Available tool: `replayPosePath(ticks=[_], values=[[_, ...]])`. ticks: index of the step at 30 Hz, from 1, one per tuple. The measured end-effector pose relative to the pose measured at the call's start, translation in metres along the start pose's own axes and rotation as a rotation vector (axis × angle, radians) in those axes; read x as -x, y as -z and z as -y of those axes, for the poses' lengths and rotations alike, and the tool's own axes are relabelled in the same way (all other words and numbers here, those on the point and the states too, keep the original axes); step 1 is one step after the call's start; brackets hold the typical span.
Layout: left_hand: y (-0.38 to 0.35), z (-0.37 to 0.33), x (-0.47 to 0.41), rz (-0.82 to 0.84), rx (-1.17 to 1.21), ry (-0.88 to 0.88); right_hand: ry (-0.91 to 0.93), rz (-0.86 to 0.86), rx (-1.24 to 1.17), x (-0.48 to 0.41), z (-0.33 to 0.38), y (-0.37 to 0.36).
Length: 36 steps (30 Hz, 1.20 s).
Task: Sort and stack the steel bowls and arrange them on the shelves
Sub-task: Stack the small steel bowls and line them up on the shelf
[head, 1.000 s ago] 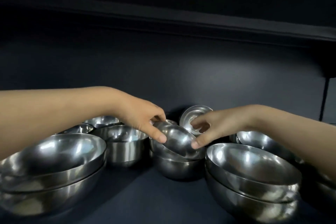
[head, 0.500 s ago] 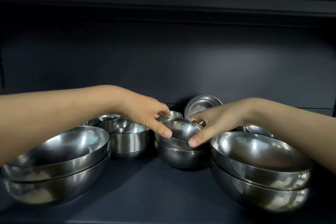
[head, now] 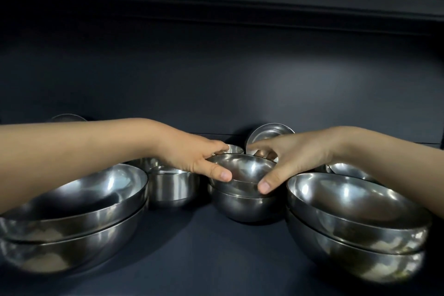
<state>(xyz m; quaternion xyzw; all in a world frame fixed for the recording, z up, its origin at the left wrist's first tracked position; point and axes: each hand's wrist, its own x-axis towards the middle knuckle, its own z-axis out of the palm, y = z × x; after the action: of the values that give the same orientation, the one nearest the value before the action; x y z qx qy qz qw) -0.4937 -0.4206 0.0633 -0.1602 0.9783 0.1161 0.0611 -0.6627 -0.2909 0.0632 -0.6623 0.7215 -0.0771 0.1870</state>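
Shiny round steel bowl [head: 242,170], nested upright atop another, rim gripped by left hand [head: 192,158] and right hand [head: 293,158].

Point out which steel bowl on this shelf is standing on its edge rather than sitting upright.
The small bowl at the back, behind the right hand. It stands on edge against the back wall with its hollow facing the camera; every other bowl sits rim-up.

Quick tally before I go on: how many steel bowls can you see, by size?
Large bowls: 4
Centre-stack bowls: 2
Straight-sided bowl: 1
Partly hidden bowls at the back: at least 4
Total: at least 11
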Motion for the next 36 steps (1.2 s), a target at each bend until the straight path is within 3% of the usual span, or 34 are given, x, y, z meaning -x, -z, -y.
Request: replayPosePath(ticks=[10,23,27,36], values=[[-0.002,0.005,-0.004,0.007,-0.024,-0.124,-0.101,-0.018,0.085,-0.002,0.004,0.004],[0.008,0.002,-0.001,0.061,0.031,-0.031,-0.133,-0.039,0.048,0.004,0.0,0.004],[0.033,0.001,0.011,-0.151,-0.053,0.11,-0.157,-0.144,-0.113,0.024,0.009,0.015],[0.049,-0.039,0.044,-0.539,-0.059,0.004,-0.151,-0.546,0.036,0.078,0.016,0.038]])
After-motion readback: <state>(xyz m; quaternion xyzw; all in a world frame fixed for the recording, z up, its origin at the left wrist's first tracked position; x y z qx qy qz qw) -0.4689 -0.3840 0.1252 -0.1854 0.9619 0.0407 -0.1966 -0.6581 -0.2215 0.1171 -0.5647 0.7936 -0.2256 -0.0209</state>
